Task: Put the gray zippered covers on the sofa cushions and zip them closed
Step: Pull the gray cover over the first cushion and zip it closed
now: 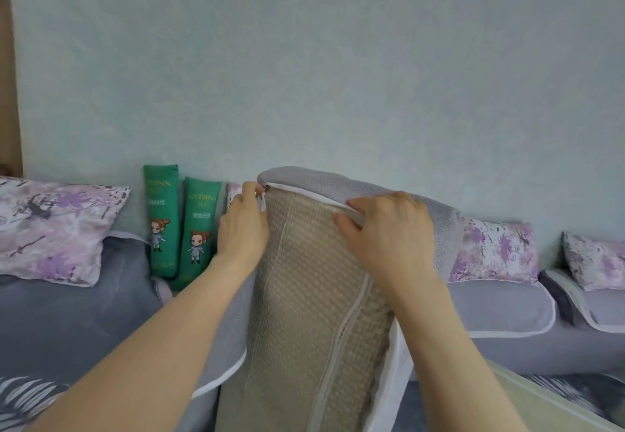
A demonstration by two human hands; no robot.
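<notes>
Pinched at the top left corner of the upright cushion, the left hand has its fingertips closed on what looks like the zipper pull, right where the white-edged gray cover begins to close over the beige core. To its right, the right hand is clamped on the cover's upper edge, fingers curled over the piping and thumb pressing from the near side, holding the fabric down against the cushion's top. The cushion stands on end in front of the sofa, the cover capping its top and running down both flanks, while the whole middle of the textured beige face is bare, so the zipper is open along nearly all of its length. Judging from this, zipping has only just begun at the corner. The main risk is the slider snagging: the cover curves tightly over the corner, and loose piping or the coarse weave of the core could be caught in the teeth if the two edges are not drawn together ahead of the pull. The tall cushion could also tip sideways toward the two green pouches against the wall, since both hands grip only its top.
</notes>
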